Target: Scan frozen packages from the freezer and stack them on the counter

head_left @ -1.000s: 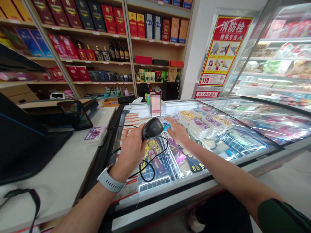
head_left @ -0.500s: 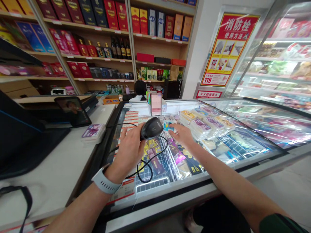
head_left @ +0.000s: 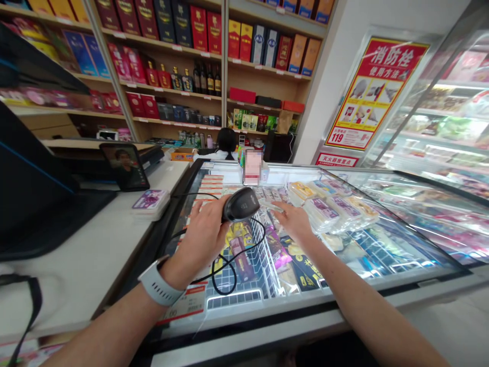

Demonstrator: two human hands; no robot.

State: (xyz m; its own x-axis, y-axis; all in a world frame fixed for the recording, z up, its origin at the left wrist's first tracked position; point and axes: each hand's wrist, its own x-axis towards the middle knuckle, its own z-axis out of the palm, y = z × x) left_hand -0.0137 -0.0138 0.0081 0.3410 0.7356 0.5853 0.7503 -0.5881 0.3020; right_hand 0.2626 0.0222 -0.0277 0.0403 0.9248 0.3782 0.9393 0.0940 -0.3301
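My left hand (head_left: 208, 229), with a pale watch band at its wrist, is wrapped round a black barcode scanner (head_left: 241, 205). The scanner's head points away to the right, and its cable (head_left: 229, 260) loops below over the glass. Just right of the scanner, my right hand (head_left: 292, 220) pinches a small flat pack (head_left: 272, 205), pale and seen nearly edge-on. Its printing cannot be read at this angle. Close beyond my right hand, stacks of similar clear-wrapped packs (head_left: 323, 211) with purple, yellow and blue labels lie on the freezer's glass top.
Under the glass, the chest freezer (head_left: 235, 300) holds wire baskets with bagged goods. On the left counter (head_left: 95, 270) are a short stack of purple-labelled packs (head_left: 151, 201), a propped phone (head_left: 124, 165) and a black monitor stand. A person (head_left: 225, 145) is behind the freezer, before shelves of boxes and bottles.
The pack in my right hand has turned from its blue face to a pale, nearly edge-on side. My left hand still holds the scanner. The view has shifted slightly left.
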